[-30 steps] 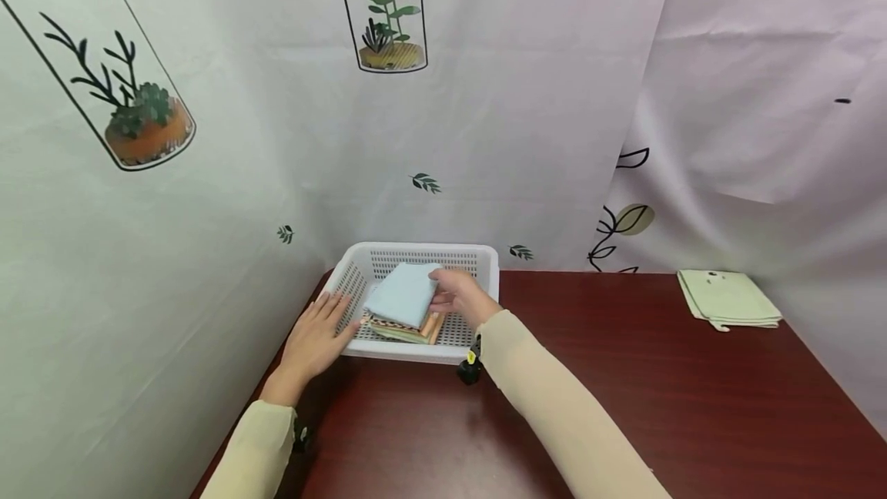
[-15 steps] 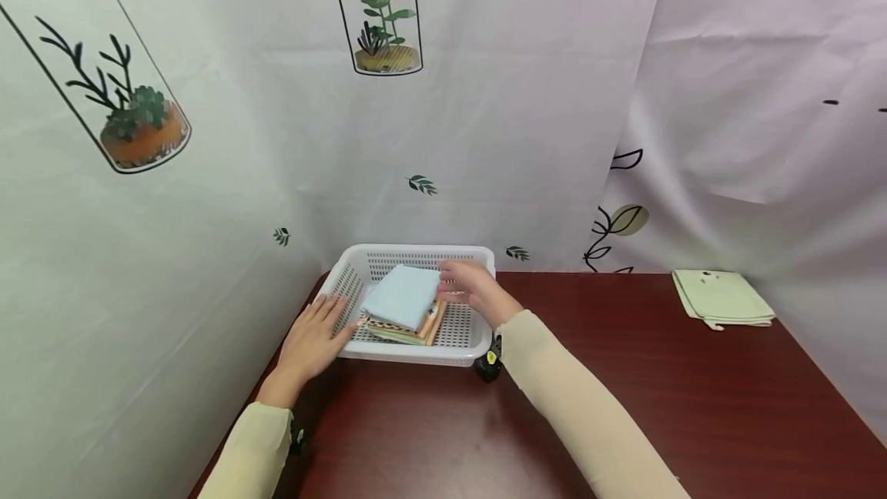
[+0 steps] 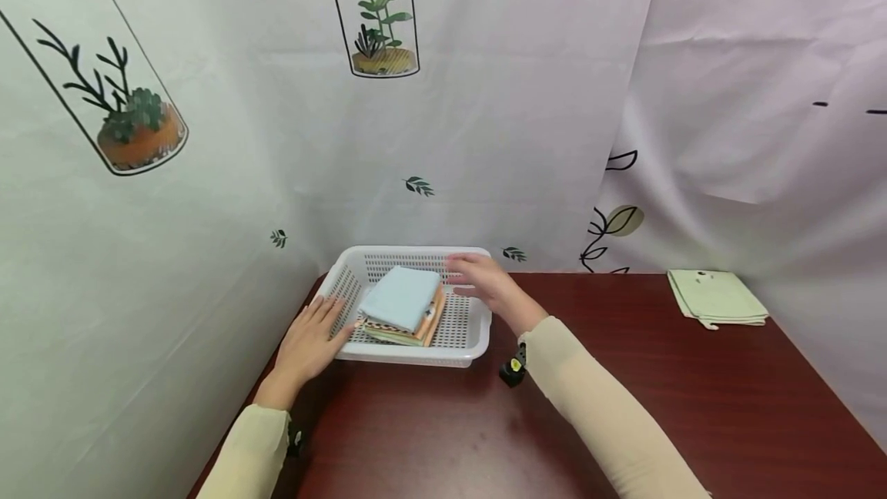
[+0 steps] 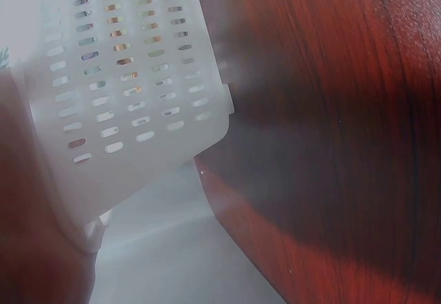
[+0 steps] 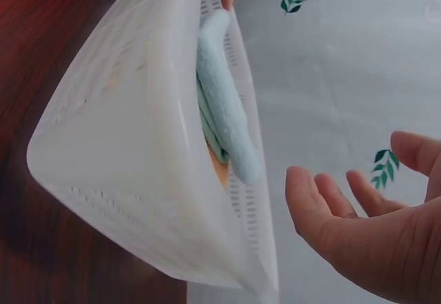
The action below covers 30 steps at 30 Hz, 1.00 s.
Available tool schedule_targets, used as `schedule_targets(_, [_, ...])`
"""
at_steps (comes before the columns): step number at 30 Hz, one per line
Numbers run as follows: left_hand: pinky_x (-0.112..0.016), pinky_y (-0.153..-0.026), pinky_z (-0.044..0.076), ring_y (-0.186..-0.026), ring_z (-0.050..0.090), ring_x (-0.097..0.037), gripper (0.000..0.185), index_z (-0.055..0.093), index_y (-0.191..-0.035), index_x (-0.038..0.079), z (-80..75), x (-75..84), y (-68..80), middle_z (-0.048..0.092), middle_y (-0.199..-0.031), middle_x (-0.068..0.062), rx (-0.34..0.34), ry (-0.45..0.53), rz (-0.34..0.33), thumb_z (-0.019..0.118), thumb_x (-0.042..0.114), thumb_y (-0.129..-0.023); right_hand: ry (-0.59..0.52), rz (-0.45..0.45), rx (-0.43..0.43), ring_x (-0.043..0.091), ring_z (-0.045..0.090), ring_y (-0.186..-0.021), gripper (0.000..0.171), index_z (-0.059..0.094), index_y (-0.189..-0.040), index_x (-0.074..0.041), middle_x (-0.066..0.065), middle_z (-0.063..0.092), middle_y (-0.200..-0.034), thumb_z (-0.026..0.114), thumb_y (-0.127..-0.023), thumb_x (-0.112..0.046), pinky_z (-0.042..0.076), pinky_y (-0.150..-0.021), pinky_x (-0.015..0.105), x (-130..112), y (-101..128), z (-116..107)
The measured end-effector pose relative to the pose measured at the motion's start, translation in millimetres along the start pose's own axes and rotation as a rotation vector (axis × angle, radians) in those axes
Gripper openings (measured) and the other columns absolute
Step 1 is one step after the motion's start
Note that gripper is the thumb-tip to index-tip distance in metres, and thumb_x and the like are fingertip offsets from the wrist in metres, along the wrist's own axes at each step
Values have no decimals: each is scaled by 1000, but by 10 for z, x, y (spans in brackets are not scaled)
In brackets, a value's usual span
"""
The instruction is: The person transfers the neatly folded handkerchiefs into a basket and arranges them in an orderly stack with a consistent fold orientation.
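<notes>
At the table's far left corner, the right hand (image 3: 481, 283) had come off the blue cloth (image 3: 402, 297) and hung above the basket's (image 3: 416, 355) right rim, fingers loosely spread and holding nothing; half a second before, its fingertips were still at the cloth's right edge. The left hand (image 3: 312, 337) stayed flat against the basket's left wall, fingers straight, steadying it. The blue cloth lay released on top of the stack (image 3: 409, 329) inside the basket, slightly askew. I judged the placing done and that cloth settled. Well apart, near the table's far right edge, a folded green cloth (image 3: 717, 297) lay alone, untouched.
</notes>
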<state>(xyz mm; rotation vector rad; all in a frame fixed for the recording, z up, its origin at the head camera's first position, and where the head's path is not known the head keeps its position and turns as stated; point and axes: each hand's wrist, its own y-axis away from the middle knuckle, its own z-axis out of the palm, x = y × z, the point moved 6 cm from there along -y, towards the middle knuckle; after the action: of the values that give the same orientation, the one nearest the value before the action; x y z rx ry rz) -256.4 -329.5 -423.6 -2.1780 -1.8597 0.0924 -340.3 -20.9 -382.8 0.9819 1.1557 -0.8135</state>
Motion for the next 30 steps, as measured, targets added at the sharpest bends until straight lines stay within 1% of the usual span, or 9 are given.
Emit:
schedule_targets(4, [-59, -120, 22, -150, 27, -43, 66, 43, -152, 1, -3, 8, 0, 42, -156, -23, 6, 6, 5, 53, 44, -103, 53, -27, 18, 35, 52, -136, 51, 50, -146, -5, 19, 51, -149, 64, -101, -25, 47, -109, 46, -32, 92, -100])
schedule_targets(8, [-60, -120, 22, -149, 28, -44, 67, 44, -152, 0, 11, 15, 1, 42, -156, -24, 10, 16, 7, 53, 45, -102, 94, -68, 35, 34, 55, -133, 50, 51, -145, -5, 20, 53, -147, 63, -101, -25, 47, -109, 46, -27, 185, -214])
schedule_targets(12, [-60, -121, 21, -150, 26, -43, 68, 42, -152, 0, 24, 5, -2, 41, -157, -23, 0, 14, 2, 51, 45, -103, 112, -93, 34, 34, 55, -134, 51, 51, -146, -5, 18, 53, -147, 64, -101, -26, 46, -110, 46, -24, 259, -326])
schedule_targets(17, [-59, -121, 20, -151, 25, -43, 68, 41, -153, 0, 23, -8, -2, 39, -158, -23, -9, 10, 0, 50, 45, -103, 133, -122, 37, 35, 52, -136, 55, 47, -149, -3, 17, 49, -150, 63, -101, -25, 44, -112, 48, -42, 351, -464])
schedule_targets(22, [-59, -121, 19, -151, 24, -43, 67, 41, -153, 1, 22, -8, 5, 39, -158, -22, -15, 18, -5, 51, 45, -103, 121, -138, 49, 37, 50, -137, 55, 45, -149, -1, 19, 48, -151, 63, -101, -22, 41, -113, 51, -35, 430, -611])
schedule_targets(30, [-59, -121, 19, -150, 25, -43, 68, 41, -153, 1, 18, -3, 9, 39, -158, -23, -12, 15, -3, 50, 46, -104, 135, -143, 80, 37, 49, -137, 52, 48, -148, -3, 19, 45, -153, 62, -101, -20, 44, -112, 47, -20, 560, -843])
